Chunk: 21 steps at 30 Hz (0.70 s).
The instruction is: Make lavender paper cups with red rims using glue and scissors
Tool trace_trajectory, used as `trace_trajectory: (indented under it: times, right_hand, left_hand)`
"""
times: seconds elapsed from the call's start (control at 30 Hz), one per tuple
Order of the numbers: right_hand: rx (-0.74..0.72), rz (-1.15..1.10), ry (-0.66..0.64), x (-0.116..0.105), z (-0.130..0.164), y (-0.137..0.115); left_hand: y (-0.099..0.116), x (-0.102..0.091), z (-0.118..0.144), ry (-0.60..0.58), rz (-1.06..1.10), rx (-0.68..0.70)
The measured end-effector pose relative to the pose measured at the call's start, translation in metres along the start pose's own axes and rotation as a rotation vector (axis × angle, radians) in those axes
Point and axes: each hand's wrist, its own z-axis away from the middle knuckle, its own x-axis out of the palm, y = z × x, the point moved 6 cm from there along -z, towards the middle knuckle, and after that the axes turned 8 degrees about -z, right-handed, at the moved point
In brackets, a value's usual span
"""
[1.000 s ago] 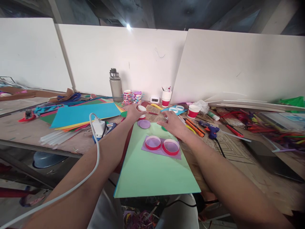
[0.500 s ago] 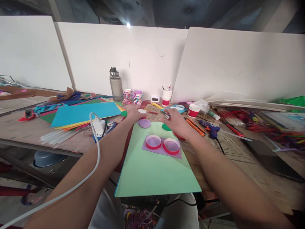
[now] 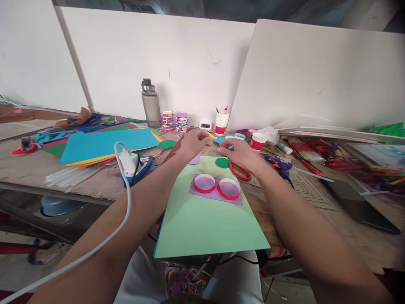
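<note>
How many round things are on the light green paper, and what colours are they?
Red rings on the purple paper piece: 2 (second one)
Purple circle, partly under the left hand: 1
Dark green circle, by the right hand, at the far edge of the light green paper: 1
Total: 4

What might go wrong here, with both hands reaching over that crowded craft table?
The right hand hovers just above the red-handled scissors, so a careless move may nick it. The left hand reaches past the two red rings lying loose on the purple paper; a sleeve or wrist might knock them askew. The white cable drapes over the left forearm and may snag.
</note>
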Motion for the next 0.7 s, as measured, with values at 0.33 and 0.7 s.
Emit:
trace_trajectory:
  times: [0.33, 0.7]
  right_hand:
    - [-0.061, 0.168, -0.890, 0.025, 0.035, -0.016]
    - [-0.064, 0.207, -0.914, 0.031, 0.041, -0.020]
  left_hand:
    - [0.005, 0.008, 0.006, -0.061, -0.178, 0.018]
    - [-0.003, 0.008, 0.003, -0.067, -0.139, -0.041]
